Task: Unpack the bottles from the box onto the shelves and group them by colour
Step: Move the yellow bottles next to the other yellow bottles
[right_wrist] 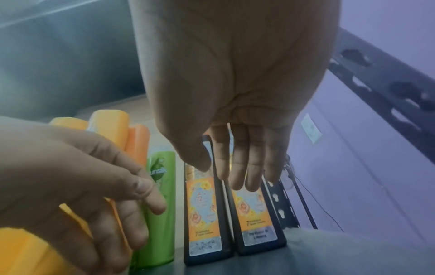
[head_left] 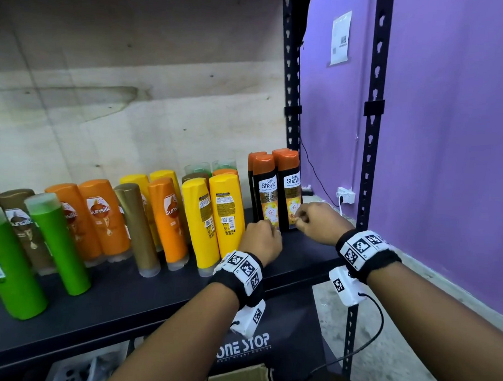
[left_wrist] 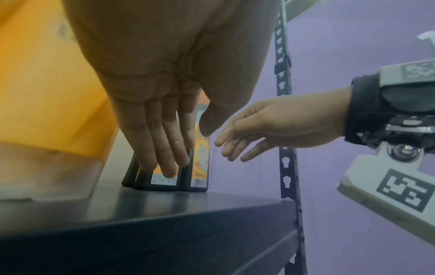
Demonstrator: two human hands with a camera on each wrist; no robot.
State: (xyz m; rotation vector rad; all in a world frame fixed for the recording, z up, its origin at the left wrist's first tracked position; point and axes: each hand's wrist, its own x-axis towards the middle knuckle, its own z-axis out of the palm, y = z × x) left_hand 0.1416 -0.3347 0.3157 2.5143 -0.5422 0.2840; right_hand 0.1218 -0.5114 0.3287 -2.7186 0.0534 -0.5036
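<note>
- Presently, the black bottles (head_left: 279, 191) stand upright in a tight cluster at the right end of the shelf (head_left: 305, 259), just beside the rack post (head_left: 291, 111).
- Handling, as a judgement: rigid plastic, tall and narrow with a small flat base, so a push high up would likely tip one. The smooth sides and glossy label may slip under a light touch.
- Best hold, as a judgement: around the flat front and back faces at mid-height, below the cap, with thumb opposite fingers.
- Appearance: black body, orange cap, white brand panel above an orange and pale blue flower label.
- Left hand (head_left: 259, 239): fingers straight, tips resting on the lower front of the left black bottle, nearer the yellow bottles (head_left: 214, 217); it grips nothing.
- Right hand (head_left: 315, 222): fingers extended and relaxed close to the front of the black bottle nearest the post; contact cannot be confirmed, and it holds nothing.
- Other groups, moving away from the post: yellow, then orange bottles (head_left: 99, 218), then green bottles (head_left: 55, 239), with some brown and green ones mixed in.
- Box (head_left: 242, 377): below the shelf, partly visible.
</note>
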